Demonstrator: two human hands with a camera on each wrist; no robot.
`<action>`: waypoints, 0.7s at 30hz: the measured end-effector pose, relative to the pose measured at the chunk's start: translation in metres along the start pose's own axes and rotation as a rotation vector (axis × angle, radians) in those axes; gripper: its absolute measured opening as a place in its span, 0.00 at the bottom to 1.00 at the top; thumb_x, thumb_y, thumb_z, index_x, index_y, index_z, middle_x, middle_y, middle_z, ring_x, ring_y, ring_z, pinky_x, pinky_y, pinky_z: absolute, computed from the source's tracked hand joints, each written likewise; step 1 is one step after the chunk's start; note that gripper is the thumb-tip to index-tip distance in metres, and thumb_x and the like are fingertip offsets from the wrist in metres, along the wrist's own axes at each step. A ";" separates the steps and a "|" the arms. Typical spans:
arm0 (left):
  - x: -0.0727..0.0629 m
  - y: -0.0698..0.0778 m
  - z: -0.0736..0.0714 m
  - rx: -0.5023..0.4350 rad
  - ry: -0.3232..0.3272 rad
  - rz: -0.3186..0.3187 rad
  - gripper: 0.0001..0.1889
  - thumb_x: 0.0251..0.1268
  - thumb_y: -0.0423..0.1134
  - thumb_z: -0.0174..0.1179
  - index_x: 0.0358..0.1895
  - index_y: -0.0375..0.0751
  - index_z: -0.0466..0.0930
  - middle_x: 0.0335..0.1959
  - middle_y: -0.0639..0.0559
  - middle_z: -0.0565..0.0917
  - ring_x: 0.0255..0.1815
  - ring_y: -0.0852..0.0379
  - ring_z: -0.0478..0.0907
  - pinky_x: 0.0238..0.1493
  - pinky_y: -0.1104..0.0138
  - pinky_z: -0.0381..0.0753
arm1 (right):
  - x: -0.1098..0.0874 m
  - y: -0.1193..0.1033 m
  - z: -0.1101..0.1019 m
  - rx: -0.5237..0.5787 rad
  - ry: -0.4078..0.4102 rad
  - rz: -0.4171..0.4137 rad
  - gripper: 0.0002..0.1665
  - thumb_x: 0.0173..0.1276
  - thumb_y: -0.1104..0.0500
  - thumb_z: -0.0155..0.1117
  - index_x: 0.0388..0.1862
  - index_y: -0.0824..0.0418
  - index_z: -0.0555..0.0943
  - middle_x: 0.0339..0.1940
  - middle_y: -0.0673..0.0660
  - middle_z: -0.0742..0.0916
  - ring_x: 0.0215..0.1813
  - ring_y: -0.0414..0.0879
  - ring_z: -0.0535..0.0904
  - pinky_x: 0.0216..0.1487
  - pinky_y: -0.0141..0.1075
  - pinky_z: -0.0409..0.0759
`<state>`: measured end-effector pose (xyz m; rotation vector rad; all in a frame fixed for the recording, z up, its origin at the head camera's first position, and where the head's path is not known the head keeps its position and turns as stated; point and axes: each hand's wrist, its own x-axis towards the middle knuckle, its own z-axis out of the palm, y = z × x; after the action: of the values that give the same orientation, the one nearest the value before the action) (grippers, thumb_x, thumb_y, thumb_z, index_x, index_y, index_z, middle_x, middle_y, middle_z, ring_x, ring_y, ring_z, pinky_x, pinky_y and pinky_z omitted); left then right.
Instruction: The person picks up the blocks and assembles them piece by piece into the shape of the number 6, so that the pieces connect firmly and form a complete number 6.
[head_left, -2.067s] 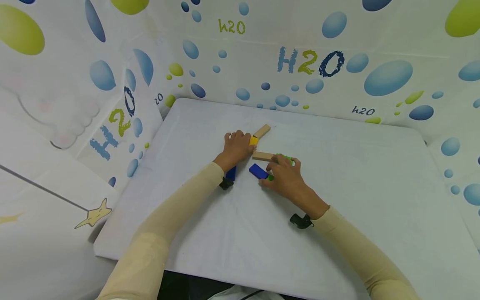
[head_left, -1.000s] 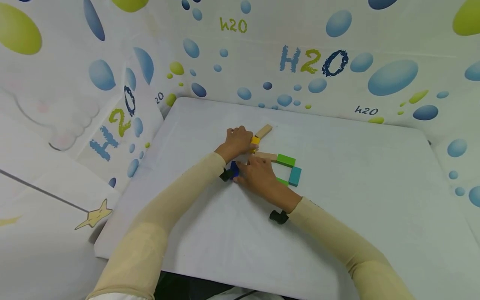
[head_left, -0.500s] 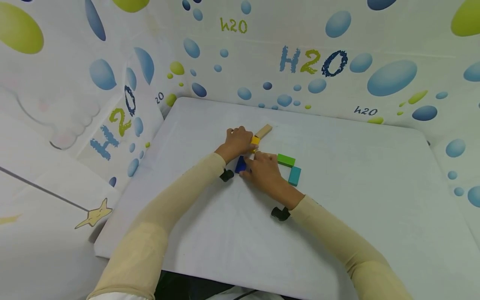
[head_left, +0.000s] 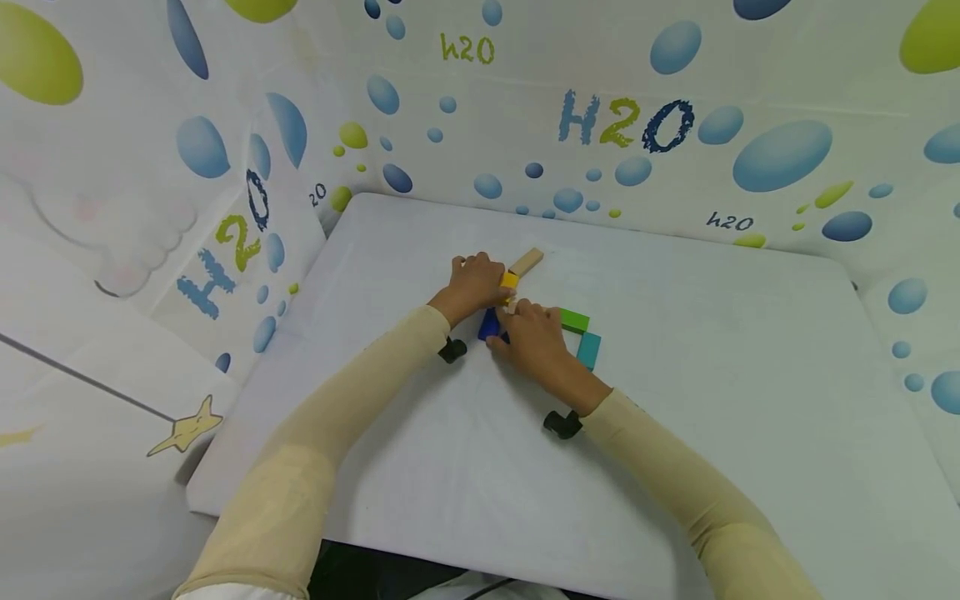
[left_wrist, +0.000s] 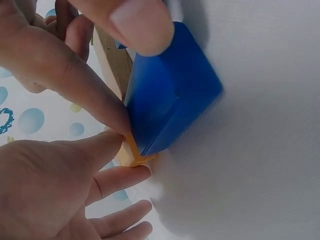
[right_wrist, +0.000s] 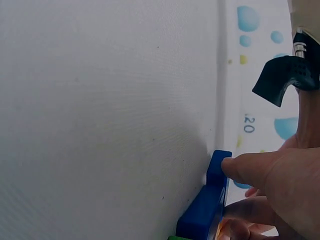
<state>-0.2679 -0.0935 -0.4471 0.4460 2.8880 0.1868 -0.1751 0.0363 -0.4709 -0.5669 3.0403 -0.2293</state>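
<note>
In the head view my left hand (head_left: 476, 285) pinches a yellow block (head_left: 510, 282) between thumb and fingers, and the left wrist view shows only a strip of that orange-yellow block (left_wrist: 136, 154). My right hand (head_left: 534, 340) grips a blue block (head_left: 488, 325), thumb on its near side and a finger across from it. In the left wrist view the blue block (left_wrist: 172, 92) has one end against the yellow block. The right wrist view shows a second blue block (right_wrist: 201, 216) touching the gripped blue block (right_wrist: 218, 167), at an angle.
A plain wooden block (head_left: 528, 262) extends from the yellow one. Another wooden block (left_wrist: 117, 60) lies partly hidden behind the right hand. A green block (head_left: 575, 321) and a teal block (head_left: 588, 351) form a corner at right. All lie on a white-covered table (head_left: 720, 375).
My right hand has gone left from the green and blue blocks to the separate blue block, then slid it right and away, up to the yellow block. The left hand stays almost still.
</note>
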 end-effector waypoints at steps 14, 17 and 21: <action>0.000 0.000 0.001 -0.011 0.006 0.001 0.28 0.80 0.58 0.58 0.69 0.41 0.78 0.58 0.41 0.78 0.68 0.41 0.73 0.77 0.40 0.56 | 0.001 0.004 -0.001 0.036 0.016 0.016 0.36 0.77 0.43 0.68 0.77 0.57 0.75 0.46 0.58 0.81 0.46 0.52 0.76 0.59 0.55 0.70; -0.001 0.001 0.000 -0.017 0.009 -0.002 0.28 0.80 0.58 0.58 0.69 0.41 0.78 0.58 0.41 0.78 0.67 0.42 0.73 0.77 0.40 0.56 | 0.002 0.005 -0.001 0.041 0.009 0.013 0.36 0.77 0.43 0.68 0.77 0.57 0.75 0.46 0.58 0.81 0.46 0.52 0.76 0.59 0.56 0.70; -0.002 0.001 0.000 -0.021 0.009 -0.004 0.28 0.80 0.58 0.58 0.69 0.41 0.78 0.59 0.41 0.78 0.68 0.41 0.73 0.77 0.41 0.55 | 0.003 0.005 -0.001 0.053 0.006 0.019 0.35 0.76 0.44 0.68 0.76 0.58 0.76 0.46 0.58 0.81 0.46 0.53 0.76 0.58 0.56 0.71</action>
<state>-0.2656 -0.0933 -0.4462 0.4369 2.8926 0.2193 -0.1800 0.0400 -0.4703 -0.5350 3.0336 -0.3100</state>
